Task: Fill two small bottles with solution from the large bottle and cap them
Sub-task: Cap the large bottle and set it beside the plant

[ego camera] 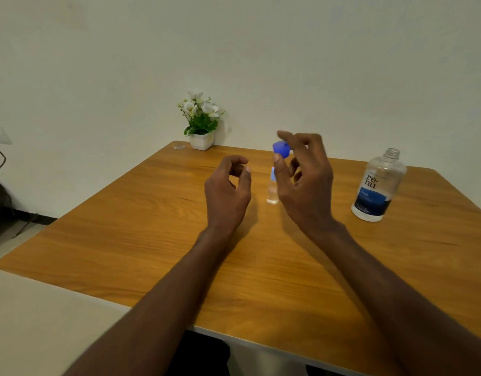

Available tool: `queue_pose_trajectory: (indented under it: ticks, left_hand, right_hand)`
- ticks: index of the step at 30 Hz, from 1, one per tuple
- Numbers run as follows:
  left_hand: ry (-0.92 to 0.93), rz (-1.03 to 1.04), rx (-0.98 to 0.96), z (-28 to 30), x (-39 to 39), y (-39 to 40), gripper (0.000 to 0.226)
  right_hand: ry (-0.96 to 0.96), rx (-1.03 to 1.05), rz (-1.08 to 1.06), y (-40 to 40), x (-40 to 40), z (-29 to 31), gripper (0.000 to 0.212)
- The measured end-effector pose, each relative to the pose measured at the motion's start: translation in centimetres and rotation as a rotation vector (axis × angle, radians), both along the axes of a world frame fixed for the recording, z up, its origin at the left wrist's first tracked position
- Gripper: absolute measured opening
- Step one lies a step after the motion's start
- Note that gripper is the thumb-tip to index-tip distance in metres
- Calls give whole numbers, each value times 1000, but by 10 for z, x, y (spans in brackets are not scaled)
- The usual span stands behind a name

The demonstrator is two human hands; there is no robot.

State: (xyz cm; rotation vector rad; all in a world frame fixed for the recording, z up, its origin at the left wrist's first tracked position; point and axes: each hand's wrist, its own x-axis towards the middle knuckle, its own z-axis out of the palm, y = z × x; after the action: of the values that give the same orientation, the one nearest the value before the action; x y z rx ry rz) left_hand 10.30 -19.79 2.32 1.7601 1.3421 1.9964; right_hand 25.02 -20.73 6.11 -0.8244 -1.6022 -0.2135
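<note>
Desk [152, 240] of orange-brown wood grain fills the lower view, its far edge against a pale wall. Near the desk's right edge stands the large bottle [378, 187], clear, upright and uncapped, with a "re-nu" label and a blue band; it is well apart from both hands. At the far edge, toward the left corner, sits a small potted plant [201, 120] with white flowers. The right hand [304, 180] is raised above the middle of the desk, pinching a blue cap [281, 149] between thumb and forefinger, the other fingers loosely spread. The left hand [228, 188] hovers beside it, fingers curled inward, holding nothing. Between the two hands, just beside the right thumb, a small clear bottle [272, 192] stands upright on the desk, below the blue cap; something blue shows at its neck, partly hidden by the thumb.
</note>
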Motion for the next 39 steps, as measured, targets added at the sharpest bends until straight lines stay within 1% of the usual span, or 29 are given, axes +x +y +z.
queue_pose_trajectory:
  ticks: [3,5,6,9,11,13,15,18,22,26,29,31,32,35,39]
  left_hand:
    - [49,-59,60,5,26,-8,18]
    - [76,-101,104,10,45,-12,25]
    - [133,-111,137,13,56,-14,31]
    - [398,-163,214,15,94,-17,48]
    - [436,-238,190,14,124,-15,54]
    - [434,-295,150,13,153,-13,59]
    - [388,-332,101,11,177,-9,63]
    - [311,-297,48,8,202,-2,71]
    - [231,-281,-99,0,217,4,82]
    - [210,-414,-261,-9,223,13,94]
    - [227,-459,-305,-14,228,20,88]
    - [193,-490,-312,-16,228,22,82]
    - [160,-517,-324,-16,227,23,80]
    - [109,-561,-334,-18,222,28,73]
    - [98,-565,-329,-18,220,28,70]
  right_hand:
    - [94,30,-36,0,35,11,38]
    - [121,62,-79,1,63,21,36]
    - [97,95,-118,2,79,27,33]
    - [-19,204,-244,8,123,41,27]
    - [-9,205,-311,14,144,45,29]
    - [24,184,-365,18,160,40,31]
    - [45,162,-379,21,172,30,32]
    - [71,98,-354,24,183,19,32]
    - [142,11,-306,26,187,10,32]
    - [140,-4,-350,30,190,10,27]
    - [106,-87,-352,31,191,7,30]
    - [89,-118,-356,32,190,4,31]
    - [109,-122,-344,32,190,4,31]
    - [169,-96,-289,33,191,4,29]
    - [126,-30,-280,31,191,3,27]
